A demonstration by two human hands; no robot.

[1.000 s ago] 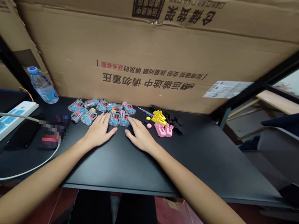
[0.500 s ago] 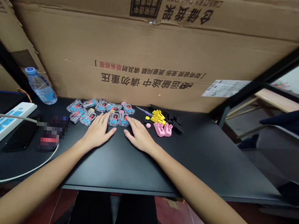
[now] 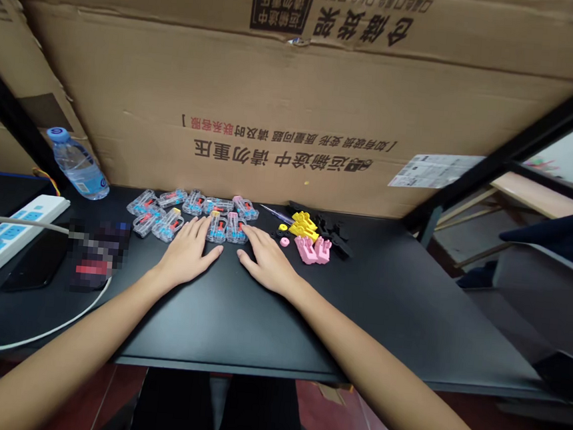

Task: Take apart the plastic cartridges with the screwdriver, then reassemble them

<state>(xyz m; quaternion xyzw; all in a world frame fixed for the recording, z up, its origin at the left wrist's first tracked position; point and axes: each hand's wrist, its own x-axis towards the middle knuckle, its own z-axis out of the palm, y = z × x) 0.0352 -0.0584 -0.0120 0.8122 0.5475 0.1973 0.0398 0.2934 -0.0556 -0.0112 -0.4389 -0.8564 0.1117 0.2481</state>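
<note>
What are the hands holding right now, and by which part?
Nothing: the left hand and right hand lie open on the black desk, beside clear plastic cases.

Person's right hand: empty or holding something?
Empty: the right hand lies open, palm down, on the black desktop, nothing in its fingers, with its fingertips beside a clear plastic case with red and blue parts.

Left of the left grip, pixelation hides an object, showing only a red patch. The power strip is blurred too and runs off the left edge. Beyond the right grip, the black parts merge into the worktop. The pieces inside the clear cases are too small to tell.
</note>
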